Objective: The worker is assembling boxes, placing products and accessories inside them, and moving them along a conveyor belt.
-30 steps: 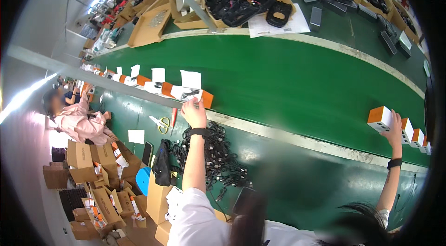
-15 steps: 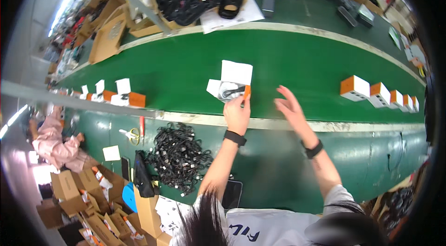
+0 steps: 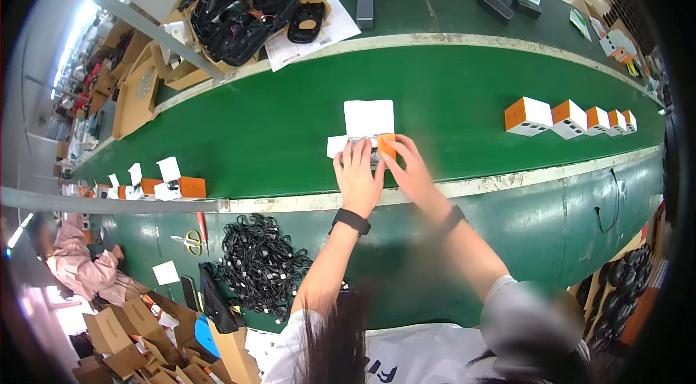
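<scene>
A small white-and-orange cardboard box (image 3: 386,145) lies on the green belt in front of me, its white lid (image 3: 368,117) raised at the far side and a white side flap (image 3: 336,145) folded out to the left. My left hand (image 3: 357,179) lies over the box's opening with fingers stretched out, covering most of the contents; a little of something dark shows between them. At the orange right end, my right hand (image 3: 412,170) grips the box with thumb and fingers. Both wrists wear black bands.
Closed boxes (image 3: 533,116) stand in a row on the right of the belt, open-lidded ones (image 3: 181,187) on the left. On the near table lie a heap of black cables (image 3: 264,264), scissors (image 3: 192,242) and a phone (image 3: 190,292). A person (image 3: 83,264) sits at far left.
My right hand has come from the right onto the box's orange end. My left hand has shifted from the box's near right corner to lie over its opening. The view has turned slightly.
</scene>
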{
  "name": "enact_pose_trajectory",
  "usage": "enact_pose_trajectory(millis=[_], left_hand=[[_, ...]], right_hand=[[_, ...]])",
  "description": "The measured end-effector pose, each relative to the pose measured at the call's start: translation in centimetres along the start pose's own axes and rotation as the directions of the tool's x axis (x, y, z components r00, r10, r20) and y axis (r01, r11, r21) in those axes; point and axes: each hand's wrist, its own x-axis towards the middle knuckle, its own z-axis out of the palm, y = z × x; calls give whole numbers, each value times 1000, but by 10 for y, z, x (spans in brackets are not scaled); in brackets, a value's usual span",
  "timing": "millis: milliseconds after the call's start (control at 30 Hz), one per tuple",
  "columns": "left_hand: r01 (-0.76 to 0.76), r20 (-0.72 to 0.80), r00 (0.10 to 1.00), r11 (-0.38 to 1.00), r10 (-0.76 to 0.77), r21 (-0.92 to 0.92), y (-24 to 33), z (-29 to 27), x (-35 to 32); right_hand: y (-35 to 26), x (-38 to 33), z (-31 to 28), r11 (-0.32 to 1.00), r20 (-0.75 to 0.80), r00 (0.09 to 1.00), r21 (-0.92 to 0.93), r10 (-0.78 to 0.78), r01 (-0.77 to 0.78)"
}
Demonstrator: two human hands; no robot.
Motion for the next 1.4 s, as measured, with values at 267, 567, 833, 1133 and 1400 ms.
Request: enact_pose_trajectory(millis=[267, 567, 833, 1133, 1400], left_hand=[[97, -91, 988, 966, -122, -240, -17, 0, 6], [57, -109, 988, 922, -107, -384, -4, 27, 12], [7, -262, 942, 791, -211, -611, 2, 18, 34], [0, 109, 987, 674, 119, -738, -14, 10, 12], [-19, 144, 977, 744, 155, -668, -2, 25, 15]], right_hand=[[35, 8, -2, 988, -32, 993, 112, 111, -107], [49, 22, -29, 881, 113, 937, 320, 330, -349], [63, 15, -51, 990, 144, 988, 121, 55, -73], [53, 21, -70, 848, 489, 825, 273, 284, -454], [89, 14, -87, 947, 397, 908, 219, 132, -234]])
